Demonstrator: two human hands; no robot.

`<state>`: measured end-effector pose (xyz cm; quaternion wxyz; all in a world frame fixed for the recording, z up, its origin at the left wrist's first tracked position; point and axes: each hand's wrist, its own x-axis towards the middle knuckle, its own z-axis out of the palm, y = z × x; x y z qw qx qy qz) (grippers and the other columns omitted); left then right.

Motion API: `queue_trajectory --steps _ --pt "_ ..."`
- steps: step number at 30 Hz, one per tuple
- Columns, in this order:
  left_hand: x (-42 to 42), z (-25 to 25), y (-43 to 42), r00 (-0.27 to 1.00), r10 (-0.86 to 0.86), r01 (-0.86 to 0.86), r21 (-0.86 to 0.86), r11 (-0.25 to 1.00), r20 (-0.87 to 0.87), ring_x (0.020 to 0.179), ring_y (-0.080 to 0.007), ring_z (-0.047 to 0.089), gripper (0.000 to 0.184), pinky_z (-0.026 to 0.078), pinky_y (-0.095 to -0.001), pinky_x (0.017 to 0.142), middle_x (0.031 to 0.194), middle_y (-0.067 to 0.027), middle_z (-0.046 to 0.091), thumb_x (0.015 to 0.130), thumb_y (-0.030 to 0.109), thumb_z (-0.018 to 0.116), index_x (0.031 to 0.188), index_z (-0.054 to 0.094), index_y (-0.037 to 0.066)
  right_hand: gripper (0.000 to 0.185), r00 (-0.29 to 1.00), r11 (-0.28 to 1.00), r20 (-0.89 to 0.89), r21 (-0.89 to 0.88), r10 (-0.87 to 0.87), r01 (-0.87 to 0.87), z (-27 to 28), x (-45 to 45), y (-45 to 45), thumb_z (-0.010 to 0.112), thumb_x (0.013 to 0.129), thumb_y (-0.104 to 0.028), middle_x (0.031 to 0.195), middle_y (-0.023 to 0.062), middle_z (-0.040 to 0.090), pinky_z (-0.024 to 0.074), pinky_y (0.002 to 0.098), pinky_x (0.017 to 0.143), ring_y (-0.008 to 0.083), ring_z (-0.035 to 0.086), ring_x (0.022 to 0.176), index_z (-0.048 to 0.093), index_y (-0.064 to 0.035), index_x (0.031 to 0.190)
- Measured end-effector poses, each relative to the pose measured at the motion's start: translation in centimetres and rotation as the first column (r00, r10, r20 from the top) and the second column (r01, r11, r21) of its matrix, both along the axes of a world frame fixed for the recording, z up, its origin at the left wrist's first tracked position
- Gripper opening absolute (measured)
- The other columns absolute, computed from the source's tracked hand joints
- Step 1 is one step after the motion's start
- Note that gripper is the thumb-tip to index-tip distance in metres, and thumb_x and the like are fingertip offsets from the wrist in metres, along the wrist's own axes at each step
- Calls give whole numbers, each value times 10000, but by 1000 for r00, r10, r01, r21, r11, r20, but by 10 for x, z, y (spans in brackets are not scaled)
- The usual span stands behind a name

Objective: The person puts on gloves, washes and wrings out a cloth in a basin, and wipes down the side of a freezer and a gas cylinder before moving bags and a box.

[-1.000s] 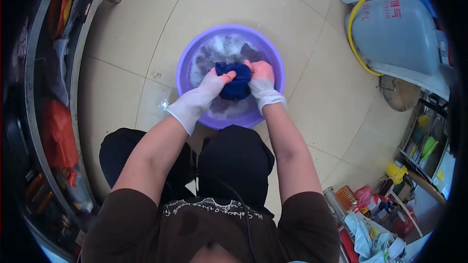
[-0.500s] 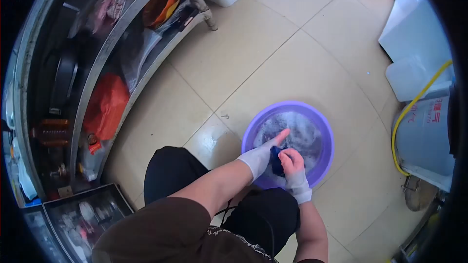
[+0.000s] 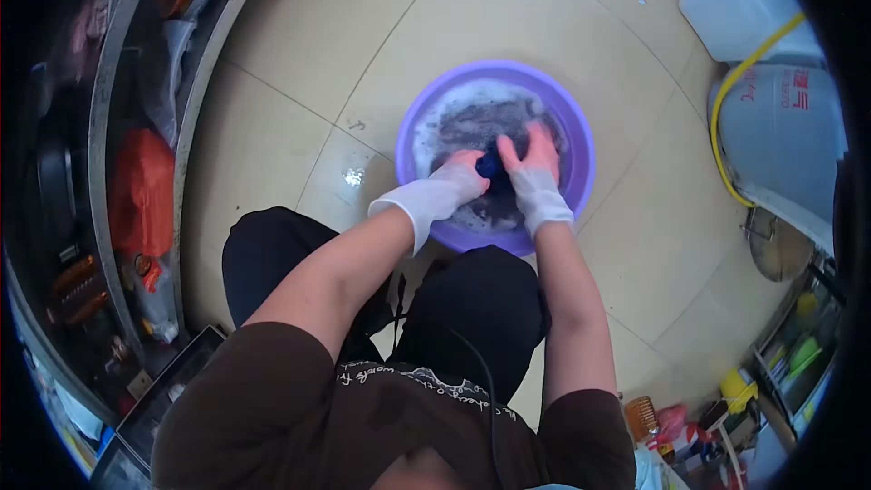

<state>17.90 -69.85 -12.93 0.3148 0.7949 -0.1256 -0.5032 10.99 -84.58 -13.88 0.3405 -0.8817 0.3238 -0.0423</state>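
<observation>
A purple basin [image 3: 585, 154] of dark, sudsy water stands on the tiled floor. Inside it, my left hand [image 3: 464, 172], in a whitish translucent glove, is closed on a dark blue cloth [image 3: 490, 163]. My right hand [image 3: 533, 156], gloved the same way, is on the other side of the cloth with its thumb and fingers spread apart. Much of the cloth is hidden by the hands and the water.
Metal shelving [image 3: 195, 100] with a red bag [image 3: 143, 195] runs along the left. At the right stand a grey gas cylinder [image 3: 780, 127] and a yellow hose [image 3: 719, 127]. Mixed items, including an orange container [image 3: 641, 419], lie at the lower right.
The view has swung back, so the basin appears higher and farther left than half a second ago. The cloth sits lower between my hands, and my right hand's fingers have spread.
</observation>
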Motion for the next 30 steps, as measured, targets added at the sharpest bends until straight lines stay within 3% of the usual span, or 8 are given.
queue_trajectory --steps 5,8,12,17,22,23,24,30 --pt "-13 -33 3 967 243 -250 -100 963 -83 1047 -336 608 530 469 -405 924 1104 -187 636 713 157 711 1220 571 87 509 958 955 -229 275 173 -107 -53 -3 -1 673 821 -352 1017 201 662 474 439 894 357 618 1007 581 -27 1201" --pt "-5 -26 3 925 363 -334 -221 916 109 1010 -260 618 583 470 -353 921 1064 -135 655 660 107 798 1194 568 56 239 1000 613 3 790 -31 16 20 -6 12 616 910 -129 799 9 604 457 219 668 57 547 734 595 5 1107" --pt "15 -66 15 950 145 -225 -283 933 -276 1031 -114 590 360 479 -253 878 1095 -11 653 805 -70 663 1133 635 75 235 999 605 -38 795 -20 42 114 -25 7 636 894 -116 839 42 640 475 239 643 89 593 715 606 20 1083" --pt "53 42 3 981 -115 111 -38 993 -158 975 -98 606 263 504 -249 844 1002 -13 687 887 -86 553 1068 673 62 200 966 683 59 718 -251 133 113 -62 -12 640 902 -121 715 15 605 446 227 561 66 567 629 611 12 1048" --pt "79 50 20 985 -153 117 -343 932 -79 972 -148 617 216 494 -275 882 977 -61 691 922 -47 539 1070 661 52 201 928 709 -74 624 -364 328 80 -78 -10 643 902 -152 736 20 610 454 227 620 73 571 678 613 -1 1030" --pt "84 46 26 980 -194 161 -381 911 -50 980 -166 621 210 485 -281 910 988 -74 692 926 -42 534 1066 660 52 266 977 912 -77 352 -197 212 58 -87 -15 675 865 -172 752 64 636 480 270 604 139 603 651 613 -1 1059" --pt "87 53 24 930 -153 -37 -498 867 -335 1026 -196 630 227 461 -309 964 1024 -110 683 940 -39 503 1108 626 53 336 991 998 -132 50 -30 37 59 -83 -14 706 827 -191 769 109 662 506 312 588 204 634 625 613 -1 1087" --pt "76 115 -8 818 -169 -236 -588 773 -550 1077 -240 628 298 455 -347 985 1056 -170 651 884 -75 397 1134 543 -6 574 966 940 257 335 -23 -66 77 -45 20 741 757 -172 1049 145 641 523 392 776 349 638 900 525 -45 1273"
